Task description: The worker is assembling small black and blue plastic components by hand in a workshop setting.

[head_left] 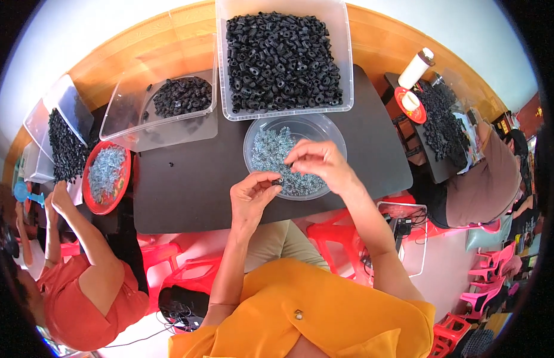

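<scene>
Our left hand (253, 194) pinches a small black ring (277, 180) between thumb and fingertips at the near rim of the clear round bowl (339, 138). Our right hand (318, 160) hovers over that bowl with fingers curled narrow; we cannot tell whether it holds anything. The bowl holds small silvery metal parts (271, 152) and rests on the dark surface (187, 197). Beyond it, a clear rectangular bin (346, 59) is filled with black rings. Left of it, a shallower clear tray (125, 116) holds a smaller black pile.

Dark table (187, 197); red plastic stools (175, 268) on pale floor (450, 268).
</scene>
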The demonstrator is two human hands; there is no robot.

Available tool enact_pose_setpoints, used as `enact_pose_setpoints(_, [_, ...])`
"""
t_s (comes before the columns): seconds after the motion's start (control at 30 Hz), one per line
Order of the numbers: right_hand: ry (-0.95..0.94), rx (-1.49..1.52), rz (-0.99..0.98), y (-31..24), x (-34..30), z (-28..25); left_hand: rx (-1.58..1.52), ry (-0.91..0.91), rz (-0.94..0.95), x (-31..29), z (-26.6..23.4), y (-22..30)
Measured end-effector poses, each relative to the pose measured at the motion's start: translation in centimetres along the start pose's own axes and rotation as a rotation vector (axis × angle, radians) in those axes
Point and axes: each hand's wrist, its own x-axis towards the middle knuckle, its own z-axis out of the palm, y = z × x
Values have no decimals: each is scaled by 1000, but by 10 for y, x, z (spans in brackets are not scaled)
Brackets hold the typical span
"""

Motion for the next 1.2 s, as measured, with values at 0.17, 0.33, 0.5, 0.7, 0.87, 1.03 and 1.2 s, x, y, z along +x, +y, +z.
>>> enact_pose_setpoints(0.17, [21, 13, -17, 1, -23, 14, -184, -5, -76, -1, 7, -1])
enact_pose_setpoints(0.33, [148, -94, -127, -2, -35, 20, -252, -9, -103, -1, 11, -7])
enact_pose_setpoints(0.5, [184, -530, -276, -11, -38, 29, -216, 6, -101, -3, 13, -5])
enact_pose_setpoints(0.7, [205, -342, -232, -19, -37, 24, -176, -17, -95, -6, 14, -2])
enact_pose_setpoints(0.87, [122, -367, -209, -14, -40, 24, -174, -31, -70, -8, 16, 0])
enact_pose_setpoints(1.03, [131, -416, -243, -13, -41, 26, -143, -44, -52, -8, 15, 1])
enact_pose_setpoints(1.2, [136, -474, -193, -16, -43, 28, -98, -73, -14, -9, 15, -4])
